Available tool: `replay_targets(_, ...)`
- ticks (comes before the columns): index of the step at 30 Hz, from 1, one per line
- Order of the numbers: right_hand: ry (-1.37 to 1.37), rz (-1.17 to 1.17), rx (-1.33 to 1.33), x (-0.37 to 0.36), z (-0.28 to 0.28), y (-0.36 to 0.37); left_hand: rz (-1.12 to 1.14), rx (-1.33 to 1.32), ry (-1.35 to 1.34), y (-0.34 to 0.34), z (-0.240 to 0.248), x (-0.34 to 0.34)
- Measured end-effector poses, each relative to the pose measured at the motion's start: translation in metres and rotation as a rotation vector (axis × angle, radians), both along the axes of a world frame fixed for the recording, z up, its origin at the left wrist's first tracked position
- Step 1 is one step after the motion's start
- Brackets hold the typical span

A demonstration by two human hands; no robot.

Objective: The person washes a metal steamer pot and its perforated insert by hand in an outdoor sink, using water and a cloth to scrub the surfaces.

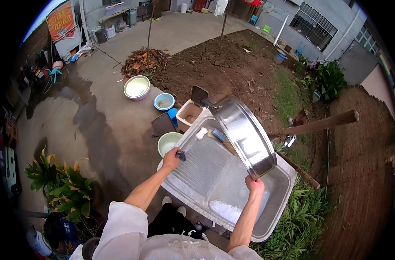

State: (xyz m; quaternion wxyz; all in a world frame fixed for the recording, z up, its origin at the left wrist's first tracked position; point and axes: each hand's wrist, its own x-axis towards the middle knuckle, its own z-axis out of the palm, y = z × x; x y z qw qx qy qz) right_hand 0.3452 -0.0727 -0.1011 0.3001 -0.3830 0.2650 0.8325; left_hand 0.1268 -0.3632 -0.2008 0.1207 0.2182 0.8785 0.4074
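My left hand (171, 159) is closed around a dark grey crumpled scrubber or rag (180, 154), over the left rim of a stone wash sink (193, 207). With my right hand (254, 187) I grip the near edge of a large, shiny metal pot or steamer tier (245, 136). It is tipped on its side above the sink's right part; its inside is turned away. Behind the ribbed washboard (202, 167) lie a white object (201, 133) and a blue-bristled brush (218, 135). Whitish suds (225, 210) float in the near right of the basin.
A pale green basin (168, 143), an open-lidded bin (190, 113), a blue basin (164, 101) and a yellowish basin (137, 88) stand beyond the sink on the left. A wooden pole (321, 123) juts out on the right. Leafy plants (61, 186) grow at left.
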Motion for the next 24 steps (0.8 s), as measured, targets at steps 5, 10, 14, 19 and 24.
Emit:
replay_targets(5,-0.011,0.053,0.076,-0.050,0.024,0.012,0.563,1.020,-0.926,-0.028,0.019,-0.028)
replay_targets(10,-0.029,0.175,0.388,-0.169,0.101,-0.028,0.478,0.434,-0.428,-0.127,0.091,-0.048)
replay_targets(14,0.191,0.325,0.401,-0.277,0.153,-0.084,0.462,0.058,0.193,-0.173,0.153,-0.092)
replay_targets(19,0.182,0.656,0.477,-0.395,0.184,-0.229,0.470,-0.583,0.569,-0.263,0.202,-0.152)
replay_targets(24,0.158,0.842,0.612,-0.493,0.207,-0.411,0.589,-0.546,0.414,-0.374,0.211,-0.211)
